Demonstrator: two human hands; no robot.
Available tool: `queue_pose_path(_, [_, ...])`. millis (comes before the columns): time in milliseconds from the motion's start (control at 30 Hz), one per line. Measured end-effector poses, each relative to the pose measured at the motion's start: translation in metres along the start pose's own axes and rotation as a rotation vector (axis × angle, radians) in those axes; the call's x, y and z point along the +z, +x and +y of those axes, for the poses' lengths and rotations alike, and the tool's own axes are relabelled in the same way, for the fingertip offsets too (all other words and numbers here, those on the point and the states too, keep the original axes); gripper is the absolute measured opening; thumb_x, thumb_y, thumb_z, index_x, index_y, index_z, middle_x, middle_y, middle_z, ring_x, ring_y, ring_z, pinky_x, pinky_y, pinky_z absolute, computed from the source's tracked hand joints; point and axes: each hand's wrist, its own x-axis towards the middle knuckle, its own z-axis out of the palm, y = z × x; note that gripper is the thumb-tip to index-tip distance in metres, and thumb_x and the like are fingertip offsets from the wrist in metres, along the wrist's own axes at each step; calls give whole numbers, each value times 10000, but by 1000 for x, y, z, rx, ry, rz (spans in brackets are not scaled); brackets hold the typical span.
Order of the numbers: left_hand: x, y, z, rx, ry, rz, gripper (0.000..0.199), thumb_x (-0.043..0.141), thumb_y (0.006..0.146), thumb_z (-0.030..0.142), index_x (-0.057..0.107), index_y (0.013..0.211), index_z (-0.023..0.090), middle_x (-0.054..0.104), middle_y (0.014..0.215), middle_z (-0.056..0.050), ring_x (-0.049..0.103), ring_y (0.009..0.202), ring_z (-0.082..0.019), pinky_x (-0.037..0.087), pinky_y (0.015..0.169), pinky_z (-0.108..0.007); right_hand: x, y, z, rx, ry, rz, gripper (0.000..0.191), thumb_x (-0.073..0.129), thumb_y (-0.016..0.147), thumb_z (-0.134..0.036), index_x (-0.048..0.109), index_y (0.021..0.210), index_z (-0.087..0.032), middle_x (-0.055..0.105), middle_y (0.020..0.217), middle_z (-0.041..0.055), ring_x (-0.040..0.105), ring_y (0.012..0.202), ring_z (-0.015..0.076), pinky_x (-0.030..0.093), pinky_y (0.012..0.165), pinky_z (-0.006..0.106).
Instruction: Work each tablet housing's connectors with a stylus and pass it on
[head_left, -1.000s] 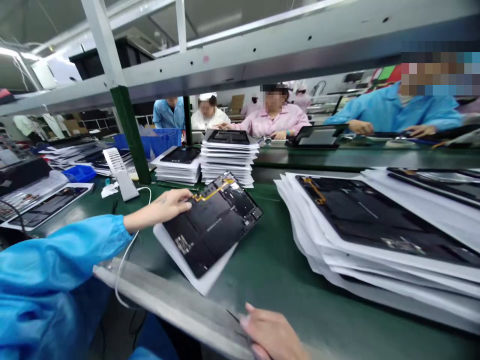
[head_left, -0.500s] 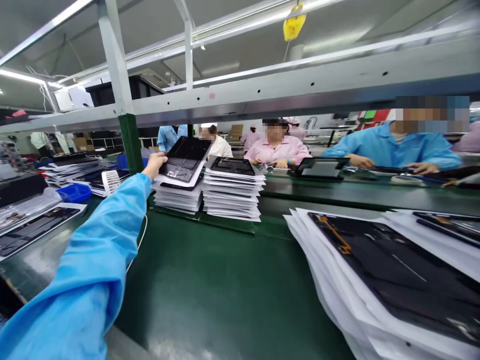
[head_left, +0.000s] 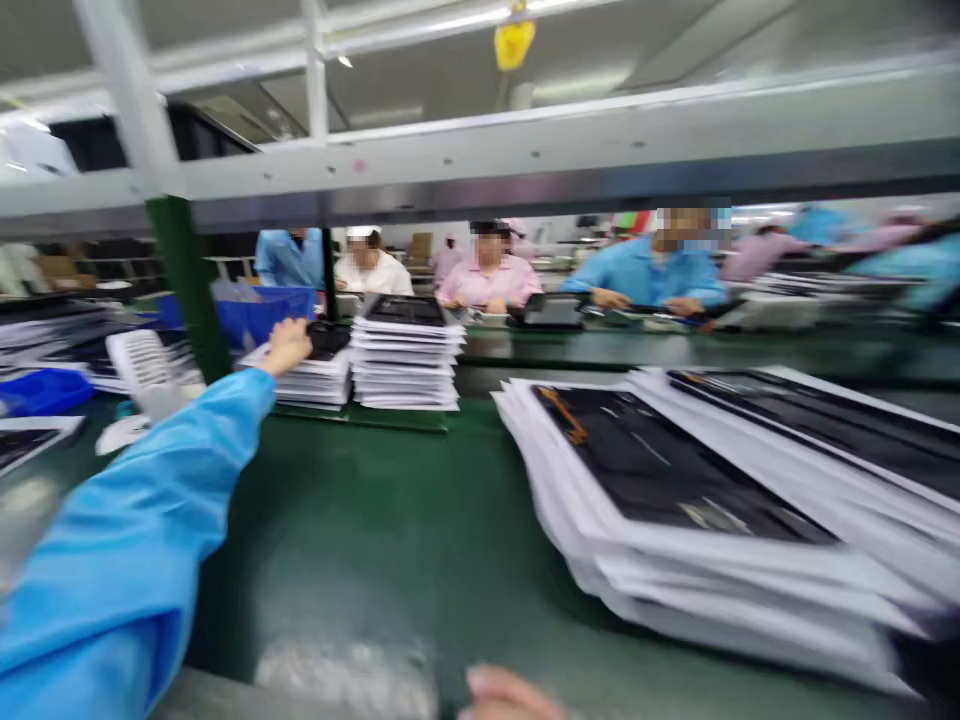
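My left hand [head_left: 289,346], in a blue sleeve, reaches out over the green bench and rests at the edge of a black tablet back panel [head_left: 328,342]. The panel lies on a low stack of white sheets and panels [head_left: 296,378], and my hand hides part of it. Beside that stands a taller stack [head_left: 405,365] topped by another black panel. My right hand [head_left: 510,697] shows only at the bottom edge, blurred and cut off, near a grey metal rim [head_left: 337,685]. A large pile of panels on white sheets [head_left: 660,470] lies to the right.
A blue crate [head_left: 262,315] and a white fan [head_left: 139,362] stand behind my left arm, with a small blue tray [head_left: 41,392] further left. A green post [head_left: 187,290] rises there. Co-workers in blue and pink [head_left: 487,280] sit across the bench, beyond a grey shelf beam [head_left: 450,170].
The black panel has left my left hand and now lies flat on the low stack. My right hand has reappeared at the bottom edge. The view has swung, shifting everything left.
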Motion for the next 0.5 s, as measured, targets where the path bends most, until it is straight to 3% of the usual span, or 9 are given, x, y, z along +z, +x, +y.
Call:
queue_pose_path(67, [-4,-25,15,163,-13,-31,414,555,992,318,542,1353,116,486,1486,-153,432,1397,-334,325,1170,-581,-53,-8,-8,37,-86,-4,284,519,1012,-318,640,1269,-329,734,925,29,699,787,190,602,694,336])
queue_pose_path(133, [-5,-49,23,344,-55,-72,423,410,1006,237,504,1394,99,369,1600,-136,255,1512,-336,161,1243,-574,-103,1,-4,101,-197,-14,435,462,1003,-156,541,1409,-294,736,976,33,700,866,184,590,777,331])
queue_pose_path(200, [-3,-73,28,547,-86,-105,420,376,1003,244,525,1392,185,317,1645,-42,123,1562,-297,86,1270,-539,-144,24,15,53,-393,-43,479,406,963,-48,582,1365,-240,720,1093,75,670,995,203,555,850,360])
queue_pose_path(233, [-1,-85,30,726,-52,-76,419,356,1001,229,541,1376,212,336,1637,-27,149,1560,-296,106,1267,-552,-159,38,29,78,-451,-78,459,396,947,-31,636,1294,-210,708,1132,101,644,1029,224,535,888,396])
queue_pose_path(333, [8,-122,46,1062,12,-14,415,356,973,171,611,1296,227,452,1570,-49,261,1534,-301,195,1255,-561,-183,73,65,89,-491,-298,346,502,864,-10,748,1024,-192,729,971,84,619,909,222,527,821,378])
queue_pose_path(500, [22,-155,90,1192,-13,-24,452,445,879,103,678,1253,207,596,1430,-126,418,1458,-322,269,1236,-554,-184,95,83,45,-484,-554,141,684,838,-112,739,940,-191,721,925,73,586,867,211,490,778,342])
